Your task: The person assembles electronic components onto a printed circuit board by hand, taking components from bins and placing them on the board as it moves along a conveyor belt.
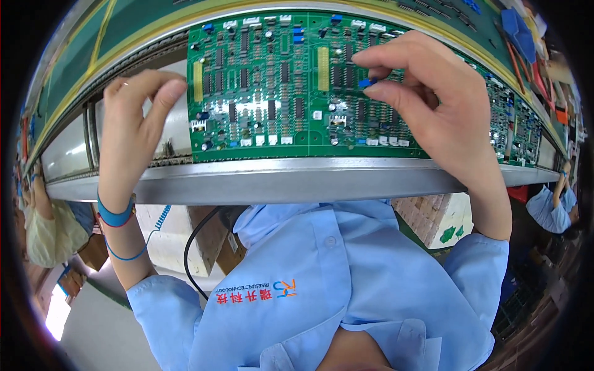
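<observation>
A green circuit board panel (250, 133), set with chips, yellow blocks, white sockets and blue parts, lies on the rail-edged line in front of me. My right hand (436, 93) is over its right part, with a small blue box-shaped component (366, 83) at the thumb tip; the index finger stands apart from the thumb. At the panel's left edge is my left hand (139, 120), its thumb and index fingertips drawn together. Whatever is between them, if anything, is hidden. A blue wrist strap (116, 214) with a coiled cord circles my left wrist.
A metal rail (297, 179) runs along the near side. More populated boards (516, 127) lie to the right. Beyond the line is a green work surface (148, 21) with loose dark chips (436, 9) and a blue bin (518, 34). Other people (550, 207) work at both ends.
</observation>
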`<state>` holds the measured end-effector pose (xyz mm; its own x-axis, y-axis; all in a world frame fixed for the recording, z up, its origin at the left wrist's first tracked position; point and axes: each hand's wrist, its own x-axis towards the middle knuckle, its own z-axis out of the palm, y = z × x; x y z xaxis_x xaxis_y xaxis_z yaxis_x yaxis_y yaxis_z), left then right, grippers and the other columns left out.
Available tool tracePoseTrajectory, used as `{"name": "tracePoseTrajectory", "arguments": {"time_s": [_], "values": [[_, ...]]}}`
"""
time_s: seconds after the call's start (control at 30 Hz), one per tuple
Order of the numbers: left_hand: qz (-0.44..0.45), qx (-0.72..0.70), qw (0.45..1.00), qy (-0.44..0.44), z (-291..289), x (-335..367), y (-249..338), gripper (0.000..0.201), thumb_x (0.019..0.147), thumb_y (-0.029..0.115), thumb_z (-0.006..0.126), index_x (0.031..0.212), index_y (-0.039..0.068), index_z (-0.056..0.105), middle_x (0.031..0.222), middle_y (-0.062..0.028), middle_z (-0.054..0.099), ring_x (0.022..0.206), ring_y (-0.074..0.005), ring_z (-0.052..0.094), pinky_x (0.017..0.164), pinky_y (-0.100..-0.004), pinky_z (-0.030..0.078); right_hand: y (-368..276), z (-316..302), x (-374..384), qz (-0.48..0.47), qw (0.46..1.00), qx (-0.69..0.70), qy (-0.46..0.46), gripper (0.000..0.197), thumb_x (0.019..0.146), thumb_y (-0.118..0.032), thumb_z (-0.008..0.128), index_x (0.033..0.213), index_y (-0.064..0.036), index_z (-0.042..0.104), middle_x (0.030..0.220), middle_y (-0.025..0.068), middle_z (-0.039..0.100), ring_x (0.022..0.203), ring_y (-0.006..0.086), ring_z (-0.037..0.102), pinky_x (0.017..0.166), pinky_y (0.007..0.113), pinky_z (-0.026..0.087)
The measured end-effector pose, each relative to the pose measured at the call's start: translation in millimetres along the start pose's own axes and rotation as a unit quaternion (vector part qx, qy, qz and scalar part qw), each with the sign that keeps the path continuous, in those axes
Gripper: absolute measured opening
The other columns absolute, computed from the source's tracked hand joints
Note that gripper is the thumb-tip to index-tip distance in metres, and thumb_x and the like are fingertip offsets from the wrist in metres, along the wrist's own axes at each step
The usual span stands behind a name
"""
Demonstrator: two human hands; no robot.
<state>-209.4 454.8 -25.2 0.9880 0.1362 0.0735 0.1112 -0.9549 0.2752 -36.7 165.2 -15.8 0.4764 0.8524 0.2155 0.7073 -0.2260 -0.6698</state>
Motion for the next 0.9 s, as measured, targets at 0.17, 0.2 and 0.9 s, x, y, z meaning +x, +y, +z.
{"name": "tracePoseTrajectory", "arguments": {"time_s": [0.17,0.2,0.9], "values": [[-0.017,-0.031,0.999,-0.002,2.0,6.3,12.4,0.032,0.096,0.032,0.06,0.09,0.002,0.068,0.078,-0.0073,0.063,0.076,-0.0217,0.051,0.093,-0.0374,0.034,6.4,-11.6,1.7,-0.053,0.999,-0.009,0.003,0.023,0.078,0.008,0.07,0.098,-0.0027,0.071,0.09,0.0072,0.063,0.077,0.0131,0.059,0.063,0.024,0.044],[-0.015,-0.034,0.999,0.0,2.2,8.1,17.2,0.032,0.096,0.032,0.06,0.09,0.002,0.068,0.078,-0.0073,0.063,0.076,-0.0217,0.051,0.093,-0.0374,0.034,6.0,-11.6,1.2,-0.026,1.0,-0.011,0.007,0.021,0.078,0.007,0.07,0.097,-0.0028,0.071,0.09,0.0074,0.064,0.078,0.0148,0.06,0.063,0.025,0.045],[0.084,-0.068,0.994,-0.031,14.5,29.0,39.3,0.029,0.089,0.03,0.067,0.09,0.001,0.066,0.08,-0.0083,0.064,0.073,-0.0241,0.054,0.094,-0.0406,0.035,31.4,16.8,9.1,-0.052,0.986,-0.153,0.05,0.028,0.078,-0.005,0.071,0.103,-0.0137,0.062,0.09,0.0018,0.066,0.074,0.0245,0.067,0.056,0.036,0.051]]}}
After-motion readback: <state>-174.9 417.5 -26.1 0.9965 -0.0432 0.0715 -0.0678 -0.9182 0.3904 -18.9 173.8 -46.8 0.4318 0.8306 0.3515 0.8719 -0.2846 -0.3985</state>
